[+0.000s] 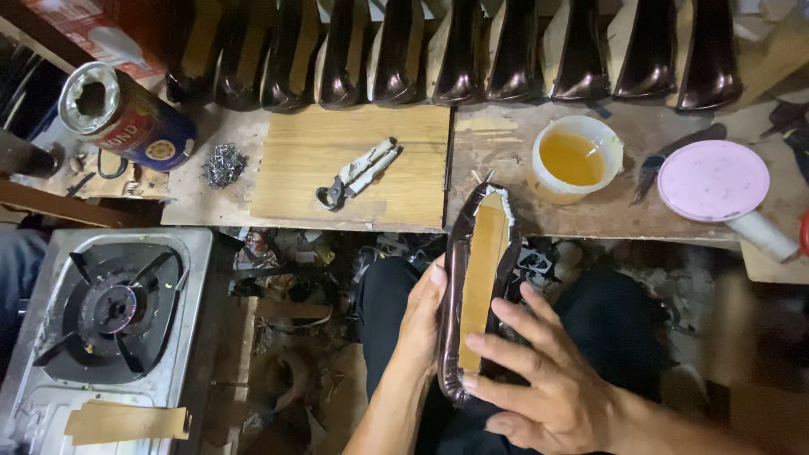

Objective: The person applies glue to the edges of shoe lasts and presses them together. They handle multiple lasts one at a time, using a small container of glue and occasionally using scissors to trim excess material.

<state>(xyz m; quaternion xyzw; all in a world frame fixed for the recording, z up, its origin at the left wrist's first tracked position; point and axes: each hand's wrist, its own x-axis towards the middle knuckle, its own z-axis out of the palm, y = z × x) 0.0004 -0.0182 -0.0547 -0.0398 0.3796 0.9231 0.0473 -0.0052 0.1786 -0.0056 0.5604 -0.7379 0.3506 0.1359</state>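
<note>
While the left hand [419, 324] cups one side of the upturned shoe [477, 286] and the right hand [548, 379] lays its fingers over the other, both grips hold it above the lap, just below the worktop [354, 181]. Judging by this, the upper is being pressed around the tan insole; next likely calls for the pincers [354, 174] or glue tub [575, 157].

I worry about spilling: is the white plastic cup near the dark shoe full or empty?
Partly full. The white plastic cup stands upright on the wooden workbench, and amber liquid fills it to below its rim.
</note>
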